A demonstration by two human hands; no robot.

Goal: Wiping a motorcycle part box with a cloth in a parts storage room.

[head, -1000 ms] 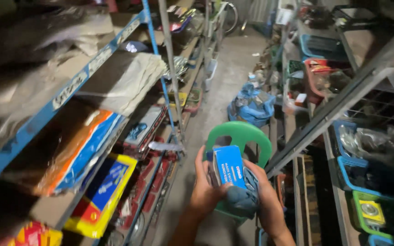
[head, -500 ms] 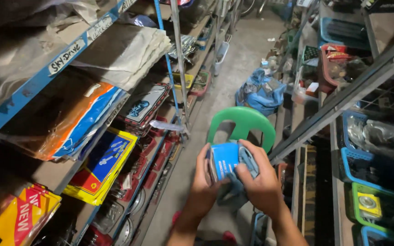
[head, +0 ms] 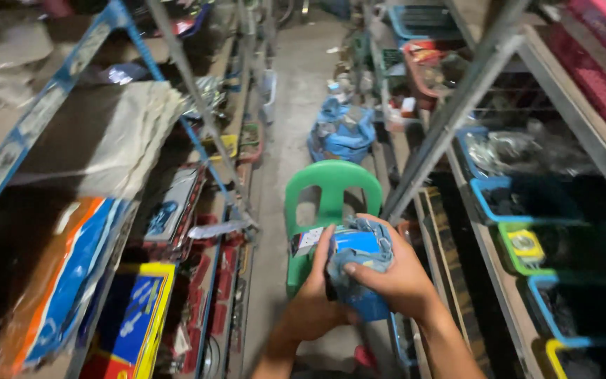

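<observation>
Shelving aisle, contents listed left to right. Left rack (head: 50,112): blue-framed metal shelves carrying flat packaged goods, among them an orange-and-blue bag (head: 71,281) and a yellow-and-blue box (head: 131,316). Centre: green plastic chair (head: 331,189) standing on the concrete floor (head: 296,91), its back towards the viewer; a blue bundle (head: 341,133) lies further down the aisle. Left hand (head: 317,302): fingers clenched on the lower left of a small blue box (head: 355,242), thumb up along its side. Right hand (head: 394,277): fingers wrapped over a blue-grey cloth (head: 373,256) pressed on the box's right face and top. Box held between both hands, in front of the chair seat, long axis roughly upright; both hands touching. Right rack (head: 499,63): coloured plastic bins (head: 520,203) of small parts.
</observation>
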